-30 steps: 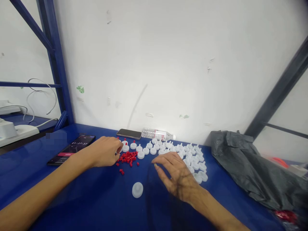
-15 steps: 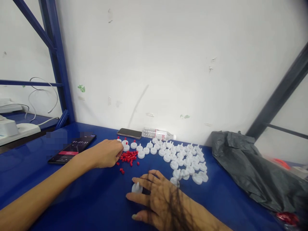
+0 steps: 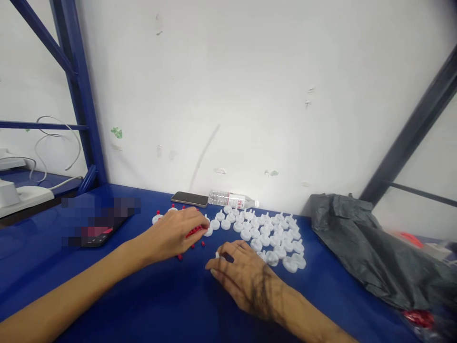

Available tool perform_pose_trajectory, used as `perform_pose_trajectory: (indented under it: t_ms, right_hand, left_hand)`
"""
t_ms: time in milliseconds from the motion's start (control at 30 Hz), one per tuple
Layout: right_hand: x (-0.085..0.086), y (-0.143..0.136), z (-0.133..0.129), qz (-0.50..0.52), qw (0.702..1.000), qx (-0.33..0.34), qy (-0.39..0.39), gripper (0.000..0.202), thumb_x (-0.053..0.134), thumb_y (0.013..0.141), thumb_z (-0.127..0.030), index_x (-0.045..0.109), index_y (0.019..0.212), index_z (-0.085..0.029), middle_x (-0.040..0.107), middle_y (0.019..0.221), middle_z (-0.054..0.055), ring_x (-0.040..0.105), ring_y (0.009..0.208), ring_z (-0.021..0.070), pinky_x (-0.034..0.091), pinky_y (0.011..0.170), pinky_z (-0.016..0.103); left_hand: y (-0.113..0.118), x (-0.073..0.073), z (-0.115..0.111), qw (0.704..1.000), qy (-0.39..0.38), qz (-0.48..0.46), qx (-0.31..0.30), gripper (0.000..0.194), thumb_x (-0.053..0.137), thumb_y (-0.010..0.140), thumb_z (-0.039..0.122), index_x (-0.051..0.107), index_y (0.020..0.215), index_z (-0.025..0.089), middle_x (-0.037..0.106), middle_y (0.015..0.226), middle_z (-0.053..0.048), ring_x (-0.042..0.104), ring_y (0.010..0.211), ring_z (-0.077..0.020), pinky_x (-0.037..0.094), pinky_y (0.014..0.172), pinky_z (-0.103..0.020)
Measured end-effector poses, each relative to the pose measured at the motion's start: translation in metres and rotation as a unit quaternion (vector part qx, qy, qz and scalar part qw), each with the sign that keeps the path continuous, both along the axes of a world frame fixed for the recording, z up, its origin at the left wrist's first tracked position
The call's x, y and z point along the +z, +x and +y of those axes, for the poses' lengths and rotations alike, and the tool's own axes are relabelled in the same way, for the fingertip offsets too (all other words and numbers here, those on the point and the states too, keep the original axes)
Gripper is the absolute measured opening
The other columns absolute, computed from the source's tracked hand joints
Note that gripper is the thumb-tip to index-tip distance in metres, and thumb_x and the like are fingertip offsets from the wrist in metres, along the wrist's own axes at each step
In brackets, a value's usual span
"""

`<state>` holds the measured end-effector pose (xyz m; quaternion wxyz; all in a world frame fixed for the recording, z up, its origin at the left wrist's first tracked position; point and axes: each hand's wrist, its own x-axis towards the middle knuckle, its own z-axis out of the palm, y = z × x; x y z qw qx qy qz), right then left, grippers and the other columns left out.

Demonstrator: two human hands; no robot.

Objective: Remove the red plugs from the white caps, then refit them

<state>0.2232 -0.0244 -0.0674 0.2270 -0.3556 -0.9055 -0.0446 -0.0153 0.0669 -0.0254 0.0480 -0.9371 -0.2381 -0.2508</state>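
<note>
My left hand [image 3: 174,233] arches over a pile of small red caps [image 3: 195,230], thumb and fingers apart, with red showing between them. Its fingertips come close to a white spouted lid [image 3: 208,232] at the edge of the pile; whether they touch is unclear. My right hand [image 3: 243,274] is curled near the middle of the table around another white spouted lid [image 3: 217,255], of which only the tip shows. Behind my left hand stand several white lids with red tips [image 3: 156,218], partly covered by the hand.
Many white spouted lids [image 3: 266,229] spread to the right of centre. A clear plastic bottle [image 3: 233,200] and a phone [image 3: 189,199] lie by the wall. Another phone [image 3: 103,233] is at left. A dark plastic bag [image 3: 360,243] covers the right side of the blue table [image 3: 150,305].
My left hand has moved right from the red-tipped lids onto the red pile. My right hand, spread over a lone lid before, has closed around it and shifted away from me.
</note>
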Motion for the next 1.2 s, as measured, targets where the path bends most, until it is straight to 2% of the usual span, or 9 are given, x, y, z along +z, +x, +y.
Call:
perform_pose_trajectory:
  t_ms: [133, 233, 733, 933, 1033, 1200]
  right_hand:
    - [0.001, 0.002, 0.001, 0.003, 1.000, -0.025, 0.002, 0.019, 0.045, 0.108, -0.029, 0.063, 0.108, -0.026, 0.062, 0.107, 0.006, 0.057, 0.091, 0.0204, 0.048, 0.086, 0.039]
    - [0.001, 0.003, 0.002, 0.004, 0.999, -0.034, 0.001, 0.018, 0.047, 0.108, -0.030, 0.065, 0.108, -0.025, 0.061, 0.104, 0.005, 0.056, 0.092, 0.0207, 0.048, 0.087, 0.040]
    - [-0.002, 0.004, 0.006, -0.004, 0.999, -0.048, 0.018, 0.017, 0.051, 0.106, -0.031, 0.065, 0.100, -0.026, 0.061, 0.101, 0.004, 0.057, 0.089, 0.0200, 0.049, 0.085, 0.039]
    - [-0.010, 0.006, 0.014, -0.005, 0.997, -0.042, 0.064, 0.012, 0.061, 0.102, -0.029, 0.066, 0.112, -0.031, 0.063, 0.107, 0.004, 0.061, 0.087, 0.0192, 0.051, 0.085, 0.038]
    - [-0.010, 0.009, 0.016, 0.023, 0.996, -0.050, 0.072, 0.017, 0.062, 0.101, -0.024, 0.064, 0.116, -0.031, 0.064, 0.110, 0.004, 0.064, 0.091, 0.0196, 0.053, 0.087, 0.037]
    - [-0.005, 0.014, 0.012, 0.139, 0.988, -0.066, 0.017, 0.019, 0.060, 0.099, -0.020, 0.051, 0.115, -0.025, 0.065, 0.108, 0.004, 0.066, 0.093, 0.0201, 0.058, 0.086, 0.037]
  left_hand:
    - [0.010, -0.017, -0.005, 0.997, 0.019, 0.000, -0.074, 0.022, 0.044, 0.107, 0.023, 0.065, 0.112, 0.019, 0.072, 0.100, -0.006, 0.066, 0.088, -0.0172, 0.049, 0.077, -0.028]
    - [0.013, -0.023, -0.008, 0.995, 0.009, 0.009, -0.100, 0.023, 0.043, 0.107, 0.020, 0.064, 0.116, 0.020, 0.071, 0.102, -0.006, 0.066, 0.090, -0.0169, 0.050, 0.075, -0.027]
    - [0.014, -0.023, -0.015, 0.993, -0.034, 0.013, -0.110, 0.024, 0.042, 0.106, 0.017, 0.063, 0.115, 0.022, 0.069, 0.104, -0.003, 0.065, 0.079, -0.0132, 0.045, 0.066, -0.025]
    - [0.015, -0.024, -0.013, 0.993, -0.051, 0.019, -0.109, 0.025, 0.042, 0.106, 0.019, 0.065, 0.114, 0.023, 0.069, 0.103, -0.003, 0.066, 0.080, -0.0127, 0.047, 0.068, -0.025]
    - [0.015, -0.024, -0.011, 0.993, -0.042, -0.013, -0.110, 0.025, 0.042, 0.107, 0.020, 0.065, 0.115, 0.022, 0.071, 0.101, -0.004, 0.067, 0.082, -0.0130, 0.047, 0.068, -0.024]
    - [0.017, -0.027, -0.009, 0.994, 0.004, -0.059, -0.092, 0.025, 0.045, 0.108, 0.028, 0.063, 0.124, 0.021, 0.073, 0.096, -0.005, 0.068, 0.079, -0.0155, 0.047, 0.064, -0.026]
